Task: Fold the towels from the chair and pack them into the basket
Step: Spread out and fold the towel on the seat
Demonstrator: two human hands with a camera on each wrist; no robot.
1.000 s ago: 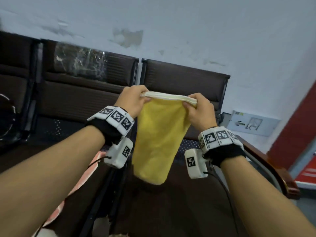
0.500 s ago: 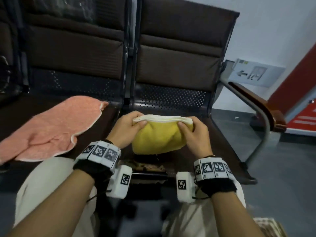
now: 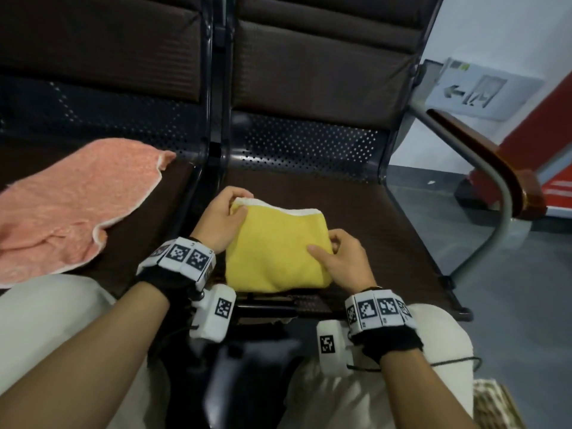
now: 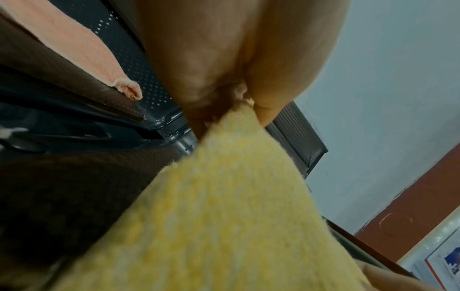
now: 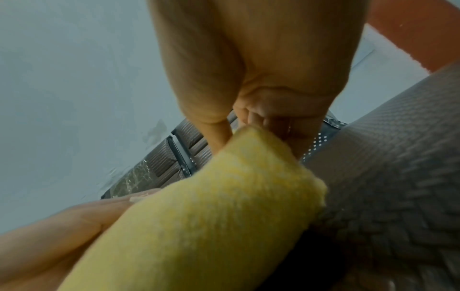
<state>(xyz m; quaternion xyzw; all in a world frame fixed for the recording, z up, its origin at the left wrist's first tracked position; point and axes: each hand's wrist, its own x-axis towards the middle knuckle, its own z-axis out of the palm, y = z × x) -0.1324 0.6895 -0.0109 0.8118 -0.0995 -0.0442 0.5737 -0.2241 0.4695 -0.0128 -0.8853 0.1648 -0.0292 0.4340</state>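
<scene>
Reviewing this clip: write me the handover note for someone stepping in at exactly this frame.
Left hand: pinches the far left corner of the yellow towel.
Right hand: grips the towel's right edge.
The yellow towel lies folded on the right chair seat; the pink towel lies spread, unfolded, on the left seat.
Done: yellow towel partly folded.
Left: finish it, fold the pink one, pack both. The patterned thing at lower right may be the basket; cannot tell.

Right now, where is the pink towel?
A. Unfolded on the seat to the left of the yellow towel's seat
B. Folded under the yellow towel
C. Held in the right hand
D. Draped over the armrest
A: the pink towel lies spread on the left seat, apart from the yellow towel, which both hands hold.
</scene>
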